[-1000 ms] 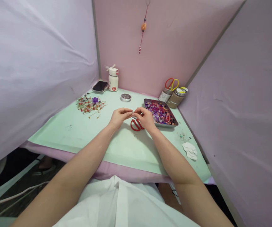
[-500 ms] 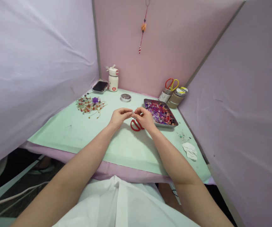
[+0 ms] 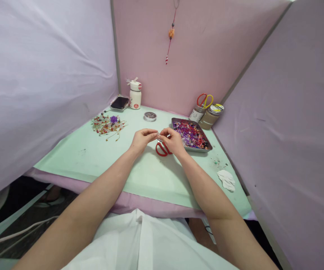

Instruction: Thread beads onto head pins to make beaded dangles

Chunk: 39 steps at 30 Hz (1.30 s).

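Over the middle of the green tabletop (image 3: 94, 165), my left hand (image 3: 144, 138) and my right hand (image 3: 172, 140) meet fingertip to fingertip. Both are closed in a pinch around small clear beads (image 3: 158, 135), partly hidden by the fingers. How the beads are joined is too small to tell. Red-handled scissors (image 3: 161, 149) lie on the table just under my right hand, their blades mostly covered. Right behind that hand sits a dark metal tray (image 3: 197, 149) filled with purple, red and clear beads.
Beaded strings (image 3: 105, 125) are heaped at the left. A round dish (image 3: 150, 116), a white bottle (image 3: 135, 95) and a phone (image 3: 120, 102) stand farther back. Jars (image 3: 211, 116) with scissors (image 3: 205, 100) are at the back right, and a crumpled tissue (image 3: 226, 180) lies at the right.
Both hands stay in nearly the same place, still pinching the small clear beads. Only a slight shift of the fingertips and of the camera shows.
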### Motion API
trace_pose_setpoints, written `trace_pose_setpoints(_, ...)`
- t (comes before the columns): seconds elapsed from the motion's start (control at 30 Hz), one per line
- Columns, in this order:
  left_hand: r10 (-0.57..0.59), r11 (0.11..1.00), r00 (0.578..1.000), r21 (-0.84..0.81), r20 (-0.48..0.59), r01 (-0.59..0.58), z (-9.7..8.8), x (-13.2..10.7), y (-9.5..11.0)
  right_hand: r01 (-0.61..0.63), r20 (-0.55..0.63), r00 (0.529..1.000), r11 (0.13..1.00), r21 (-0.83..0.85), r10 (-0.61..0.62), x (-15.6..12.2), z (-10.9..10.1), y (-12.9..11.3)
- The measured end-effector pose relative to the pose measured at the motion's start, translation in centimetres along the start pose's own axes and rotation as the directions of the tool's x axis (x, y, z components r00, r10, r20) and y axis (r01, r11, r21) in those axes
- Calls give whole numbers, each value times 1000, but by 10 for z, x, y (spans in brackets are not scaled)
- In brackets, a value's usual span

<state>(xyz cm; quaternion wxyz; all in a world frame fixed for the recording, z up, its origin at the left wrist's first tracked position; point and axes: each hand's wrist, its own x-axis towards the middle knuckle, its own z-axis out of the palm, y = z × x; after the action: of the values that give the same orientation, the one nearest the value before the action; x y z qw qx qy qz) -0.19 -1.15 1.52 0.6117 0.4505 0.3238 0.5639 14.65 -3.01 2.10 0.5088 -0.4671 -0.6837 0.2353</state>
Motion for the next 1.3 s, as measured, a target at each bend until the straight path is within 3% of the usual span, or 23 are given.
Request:
trace_pose_setpoints(0.57, 4, 999, 999, 53, 45, -7, -4, 2, -5, -36, -6, 999, 995, 94, 37, 1, 0, 1)
trace_pose_setpoints(0.93, 104, 980, 994, 166, 35, -108, -6, 3, -3, -73, -8, 997, 988, 138, 75, 3, 0, 3)
trace_pose_setpoints(1.07, 135, 973, 990, 183, 27, -138, -5, 2, -2, -143, 6, 990, 970, 196, 144, 4, 1, 3)
trace_pose_setpoints(1.3, 157, 965, 987, 208, 23, -159, -4, 1, 1, -321, 137, 947, 887, 333, 291, 3, 1, 7)
